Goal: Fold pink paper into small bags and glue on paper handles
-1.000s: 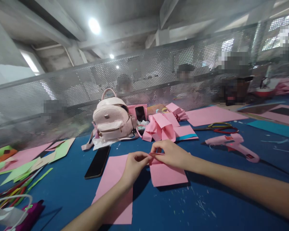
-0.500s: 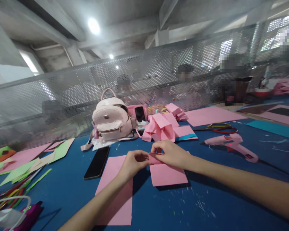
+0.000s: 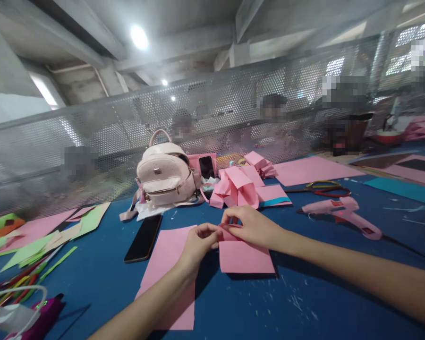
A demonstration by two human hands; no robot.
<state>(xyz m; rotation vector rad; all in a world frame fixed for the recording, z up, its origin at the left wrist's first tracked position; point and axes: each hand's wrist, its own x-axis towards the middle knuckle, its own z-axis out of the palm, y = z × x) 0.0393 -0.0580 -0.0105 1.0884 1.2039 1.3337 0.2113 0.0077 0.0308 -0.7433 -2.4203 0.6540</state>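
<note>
A piece of pink paper (image 3: pixel 246 257) is held just above the blue table, its upper part folded over. My right hand (image 3: pixel 251 226) pinches the fold from above, fingers curled behind it. At the paper's left edge, my left hand (image 3: pixel 200 241) is closed, thumb and fingers pressed together on the corner. Under my left forearm lies a flat pink sheet (image 3: pixel 173 293). Folded pink paper pieces (image 3: pixel 237 186) are heaped just beyond my hands.
A black phone (image 3: pixel 143 238) lies left of my hands, near a pale pink backpack (image 3: pixel 165 174). To the right are a pink glue gun (image 3: pixel 343 212) and scissors (image 3: pixel 322 189). Coloured paper (image 3: pixel 38 241) and a purple power strip (image 3: pixel 42 316) sit at left. A perforated metal screen (image 3: pixel 216 113) stands behind.
The pink paper's lower edge has shifted slightly to the left and levelled a little. Both hands keep nearly the same place and grip.
</note>
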